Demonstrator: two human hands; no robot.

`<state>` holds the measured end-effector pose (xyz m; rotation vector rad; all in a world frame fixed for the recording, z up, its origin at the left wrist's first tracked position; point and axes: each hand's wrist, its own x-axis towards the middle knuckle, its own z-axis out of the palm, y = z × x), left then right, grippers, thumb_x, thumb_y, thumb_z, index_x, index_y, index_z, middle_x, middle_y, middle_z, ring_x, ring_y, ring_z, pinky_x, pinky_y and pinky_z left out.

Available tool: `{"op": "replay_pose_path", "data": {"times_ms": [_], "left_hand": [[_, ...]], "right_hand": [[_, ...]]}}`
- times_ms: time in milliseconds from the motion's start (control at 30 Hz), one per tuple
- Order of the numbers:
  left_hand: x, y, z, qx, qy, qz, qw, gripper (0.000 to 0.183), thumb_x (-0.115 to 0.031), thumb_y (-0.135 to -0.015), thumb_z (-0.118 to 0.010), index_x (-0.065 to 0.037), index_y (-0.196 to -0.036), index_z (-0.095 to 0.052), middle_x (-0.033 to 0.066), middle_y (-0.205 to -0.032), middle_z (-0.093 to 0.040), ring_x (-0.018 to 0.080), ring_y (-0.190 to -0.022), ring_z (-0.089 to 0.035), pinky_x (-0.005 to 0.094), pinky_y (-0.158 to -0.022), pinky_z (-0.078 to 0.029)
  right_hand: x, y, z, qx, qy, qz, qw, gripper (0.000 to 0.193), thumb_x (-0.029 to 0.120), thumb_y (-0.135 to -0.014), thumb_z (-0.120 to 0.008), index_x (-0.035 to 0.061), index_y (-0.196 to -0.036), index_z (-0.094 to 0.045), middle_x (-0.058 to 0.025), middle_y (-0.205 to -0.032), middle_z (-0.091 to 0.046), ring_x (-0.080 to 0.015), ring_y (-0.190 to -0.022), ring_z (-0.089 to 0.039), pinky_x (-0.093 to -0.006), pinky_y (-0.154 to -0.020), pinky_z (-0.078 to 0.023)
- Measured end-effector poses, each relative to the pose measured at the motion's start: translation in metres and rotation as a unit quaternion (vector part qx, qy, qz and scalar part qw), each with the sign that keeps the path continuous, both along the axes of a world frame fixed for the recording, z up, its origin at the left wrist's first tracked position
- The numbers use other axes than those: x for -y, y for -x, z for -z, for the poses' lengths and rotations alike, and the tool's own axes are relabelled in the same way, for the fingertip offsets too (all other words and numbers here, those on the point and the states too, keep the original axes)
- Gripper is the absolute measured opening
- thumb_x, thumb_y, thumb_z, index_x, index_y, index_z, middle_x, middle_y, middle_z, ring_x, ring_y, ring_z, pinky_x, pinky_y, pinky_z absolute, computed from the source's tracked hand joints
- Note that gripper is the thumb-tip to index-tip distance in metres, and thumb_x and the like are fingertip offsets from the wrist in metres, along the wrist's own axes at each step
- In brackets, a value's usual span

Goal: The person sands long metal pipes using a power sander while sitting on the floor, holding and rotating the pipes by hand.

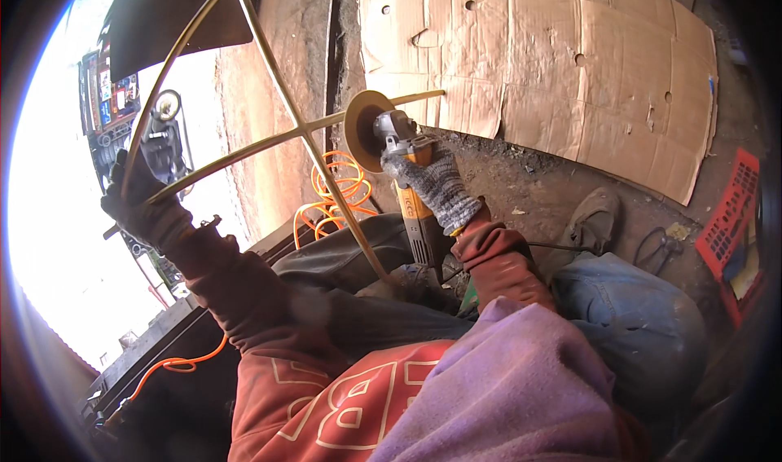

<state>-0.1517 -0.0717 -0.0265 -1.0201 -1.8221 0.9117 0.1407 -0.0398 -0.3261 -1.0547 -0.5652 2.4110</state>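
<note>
My gloved left hand [151,205] grips a metal frame [265,142] of thin crossed bars and one curved bar, where the curve meets a straight bar. In my gloved right hand [436,183] is a yellow and grey angle grinder [414,217], its body pointing down toward my lap. The grinder's round tan disc [364,130] stands close beside the bar just right of the crossing; I cannot tell whether they touch. That bar runs on behind the disc, and its tip shows over the cardboard. Another bar slants down to my leg.
Flattened cardboard [538,63] covers the ground ahead and right. A coiled orange hose [338,189] lies beyond my left leg. At right sits a red plastic crate [733,226]. A vehicle [122,112] stands outside in bright light at left. My shoe [595,217] rests on the dirt floor.
</note>
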Motion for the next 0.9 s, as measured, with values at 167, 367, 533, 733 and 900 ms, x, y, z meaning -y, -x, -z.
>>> {"op": "replay_pose_path", "data": {"times_ms": [167, 367, 533, 733, 900], "left_hand": [[0.001, 0.019, -0.004, 0.036, -0.071, 0.179, 0.981, 0.006, -0.005, -0.09, -0.054, -0.009, -0.092, -0.058, 0.0083, -0.078, -0.059, 0.0225, -0.069, -0.062, 0.0352, -0.069, -0.046], [-0.017, -0.028, 0.004, 0.124, -0.147, 0.145, 0.971, 0.021, -0.006, -0.096, -0.056, 0.01, -0.081, -0.056, 0.0119, -0.075, -0.058, 0.0178, -0.072, -0.061, 0.0287, -0.073, -0.058], [0.009, 0.023, -0.003, 0.108, -0.159, 0.131, 0.973, 0.02, -0.01, -0.097, -0.055, 0.005, -0.085, -0.059, 0.0089, -0.076, -0.061, 0.0177, -0.069, -0.06, 0.0294, -0.073, -0.055], [-0.004, -0.011, -0.005, -0.121, 0.032, 0.103, 0.987, 0.008, -0.013, -0.092, -0.056, -0.008, -0.096, -0.06, 0.0029, -0.068, -0.056, 0.0159, -0.057, -0.057, 0.0285, -0.054, -0.042], [0.004, 0.02, 0.006, 0.495, -0.368, 0.239, 0.75, 0.023, -0.013, -0.102, -0.039, 0.005, -0.093, -0.05, 0.0214, -0.099, -0.056, 0.0333, -0.101, -0.058, 0.0542, -0.108, -0.042]], "right_hand": [[-0.003, -0.019, 0.054, 0.043, 0.1, 0.042, 0.993, 0.025, 0.015, -0.073, -0.084, 0.009, -0.092, -0.069, -0.002, -0.079, -0.067, -0.0107, -0.063, -0.061, -0.0279, -0.059, -0.05], [-0.02, -0.027, 0.052, 0.03, 0.1, 0.03, 0.994, 0.028, 0.014, -0.075, -0.082, 0.0065, -0.097, -0.066, -0.0058, -0.081, -0.068, -0.0153, -0.063, -0.065, -0.0305, -0.056, -0.053], [-0.01, 0.003, -0.004, -0.068, 0.01, 0.011, 0.998, 0.031, 0.01, -0.074, -0.082, 0.0058, -0.101, -0.067, -0.0031, -0.086, -0.068, -0.0108, -0.074, -0.064, -0.0272, -0.063, -0.053], [-0.009, -0.013, 0.027, -0.04, 0.03, 0.057, 0.997, 0.027, 0.013, -0.072, -0.083, 0.0077, -0.094, -0.068, -0.0019, -0.081, -0.067, -0.0104, -0.068, -0.062, -0.0281, -0.06, -0.051], [-0.022, -0.036, 0.062, 0.042, 0.158, -0.016, 0.986, 0.028, 0.018, -0.073, -0.083, 0.0073, -0.094, -0.066, -0.0041, -0.075, -0.065, -0.0144, -0.059, -0.061, -0.0309, -0.054, -0.051]]}}
